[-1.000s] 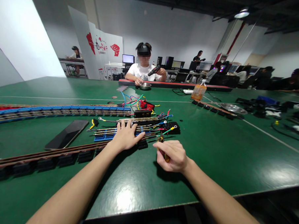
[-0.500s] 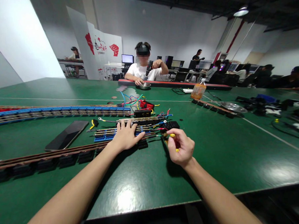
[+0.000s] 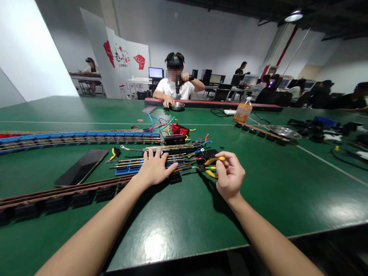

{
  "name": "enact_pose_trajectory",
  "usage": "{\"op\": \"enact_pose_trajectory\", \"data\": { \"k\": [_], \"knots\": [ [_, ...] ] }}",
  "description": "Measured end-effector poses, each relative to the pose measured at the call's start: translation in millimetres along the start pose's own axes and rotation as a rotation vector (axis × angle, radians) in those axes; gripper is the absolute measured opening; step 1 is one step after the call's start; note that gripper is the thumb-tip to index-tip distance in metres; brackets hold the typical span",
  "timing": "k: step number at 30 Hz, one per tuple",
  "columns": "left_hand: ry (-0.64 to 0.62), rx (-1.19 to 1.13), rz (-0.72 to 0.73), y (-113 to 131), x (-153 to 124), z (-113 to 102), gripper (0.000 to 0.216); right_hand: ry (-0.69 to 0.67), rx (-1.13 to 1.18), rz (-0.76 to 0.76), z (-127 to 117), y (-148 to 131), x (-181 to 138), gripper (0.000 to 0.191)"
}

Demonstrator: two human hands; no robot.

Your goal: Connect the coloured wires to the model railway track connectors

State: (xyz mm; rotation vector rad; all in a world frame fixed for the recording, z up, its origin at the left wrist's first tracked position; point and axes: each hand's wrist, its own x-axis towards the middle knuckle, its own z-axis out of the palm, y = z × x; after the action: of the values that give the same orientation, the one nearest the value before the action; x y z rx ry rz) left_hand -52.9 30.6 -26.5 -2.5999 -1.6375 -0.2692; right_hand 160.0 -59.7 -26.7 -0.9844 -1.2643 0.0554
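Observation:
My left hand (image 3: 155, 167) lies spread and flat on short pieces of model train track, pressing on a track section with a blue base (image 3: 129, 168). In my right hand (image 3: 230, 174) are small yellow-handled pliers (image 3: 214, 160), their handles apart between thumb and fingers. The dark jaws are at a thin green wire beside the track ends; whether they grip it I cannot tell. A red wire (image 3: 198, 158) and a ring terminal (image 3: 202, 150) stick out just above. Closest to me, a long brown-railed track (image 3: 91, 184) with black blocks runs left from under my left forearm.
Left of my hand lies a phone (image 3: 81, 167), with a yellow wire piece (image 3: 114, 153) beside it. Behind are a long blue track (image 3: 74, 139) and a red wired part (image 3: 179, 129). A bottle (image 3: 243, 112) stands farther right. Across the table (image 3: 280, 182), a person (image 3: 178, 83) holds a drill over a metal bowl.
My right hand has moved slightly right and its grip has loosened, so more of the yellow handles shows. My left hand stays put. The person opposite has tilted the drill downward.

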Motion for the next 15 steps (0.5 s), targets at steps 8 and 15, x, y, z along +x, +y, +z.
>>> {"op": "enact_pose_trajectory", "data": {
  "k": [8, 15],
  "knots": [
    [0.020, 0.001, 0.011, 0.1, -0.9, 1.6, 0.078, -0.224, -0.191, -0.409, -1.4, -4.0, -5.5, 0.027],
    [0.014, -0.003, -0.003, 1.3, -1.0, 0.5, 0.077, -0.451, -0.198, -0.704, 7.6, -10.4, -8.2, 0.033]
  ]
}}
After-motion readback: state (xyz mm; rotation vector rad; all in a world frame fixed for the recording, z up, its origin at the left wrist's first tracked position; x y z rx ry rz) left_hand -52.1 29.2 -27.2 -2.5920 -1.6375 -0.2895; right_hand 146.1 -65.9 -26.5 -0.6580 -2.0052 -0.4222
